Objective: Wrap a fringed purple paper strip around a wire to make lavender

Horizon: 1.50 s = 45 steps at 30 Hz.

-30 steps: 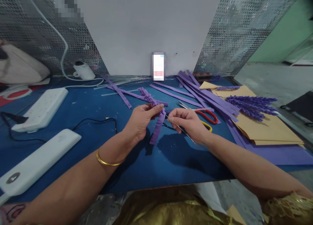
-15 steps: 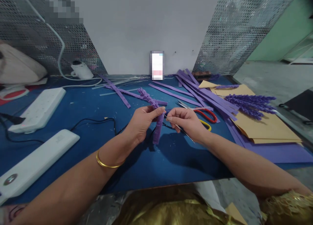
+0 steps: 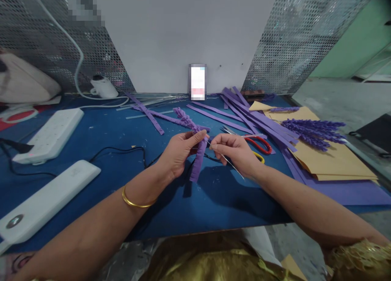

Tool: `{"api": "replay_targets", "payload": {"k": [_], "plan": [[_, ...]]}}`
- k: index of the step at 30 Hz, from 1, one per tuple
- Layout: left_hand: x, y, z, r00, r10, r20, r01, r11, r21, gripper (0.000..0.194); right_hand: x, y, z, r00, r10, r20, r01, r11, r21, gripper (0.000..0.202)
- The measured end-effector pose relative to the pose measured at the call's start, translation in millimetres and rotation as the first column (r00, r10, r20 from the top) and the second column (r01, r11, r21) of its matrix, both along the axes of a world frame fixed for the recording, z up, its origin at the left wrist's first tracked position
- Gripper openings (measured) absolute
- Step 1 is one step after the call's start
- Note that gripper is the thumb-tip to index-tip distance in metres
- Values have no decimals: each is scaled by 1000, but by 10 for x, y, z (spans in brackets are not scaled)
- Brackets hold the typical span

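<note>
My left hand (image 3: pixel 182 150) pinches a purple paper flower spike (image 3: pixel 187 120) between thumb and fingers. Its knobbly, twisted head points up and away to the left. From the pinch a flat purple strip end (image 3: pixel 198 163) hangs down toward the table. My right hand (image 3: pixel 233 150) is closed on a thin wire stem (image 3: pixel 233 167), which runs from the flower's base and sticks out below the palm. The two hands are close together but apart. Just beyond my right hand lie red-handled scissors (image 3: pixel 259 144), and a yellow handle (image 3: pixel 259 157) shows partly behind it.
Loose purple strips (image 3: pixel 250 114) lie at the back right. Finished purple flower spikes (image 3: pixel 317 130) rest on tan paper (image 3: pixel 342 163). A phone (image 3: pixel 197 82) leans on the back panel. At left are a white power strip (image 3: pixel 50 136), a long white device (image 3: pixel 51 203) and a black cable (image 3: pixel 117 148).
The hanging strip end has swung slightly to the left and turned. Both hands keep their grips in nearly the same place; the whole view has shifted a little.
</note>
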State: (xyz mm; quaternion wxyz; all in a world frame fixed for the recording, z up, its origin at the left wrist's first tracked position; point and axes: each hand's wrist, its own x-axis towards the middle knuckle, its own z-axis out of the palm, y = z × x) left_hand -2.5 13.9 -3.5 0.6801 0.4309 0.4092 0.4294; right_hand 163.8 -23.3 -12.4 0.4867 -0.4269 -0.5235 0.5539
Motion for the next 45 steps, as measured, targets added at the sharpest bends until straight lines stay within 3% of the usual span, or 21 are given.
{"api": "replay_targets", "payload": {"k": [23,29,33,36,41,45], "plan": [[7,-6,-7,1000,-8,-7,9,999,51,38,13,17,1,999,-34,38,34,999,13,20],[14,-20,-15,994,91,-59,-83,989,126,32,1,0,10,997,-28,72,27,1000,10,17],[19,-14,-23,994,85,-70,-76,990,120,30,-4,-1,-13,998,-6,68,6,1000,0,16],[1,10,-12,997,63,-39,-58,992,115,31,7,11,-8,999,-18,42,18,1000,3,17],[-23,74,-33,987,162,0,-160,976,147,29,16,14,12,999,-24,46,23,1000,13,19],[-5,82,-56,986,162,30,-164,978,132,31,9,10,14,999,-17,45,17,1000,6,19]]}}
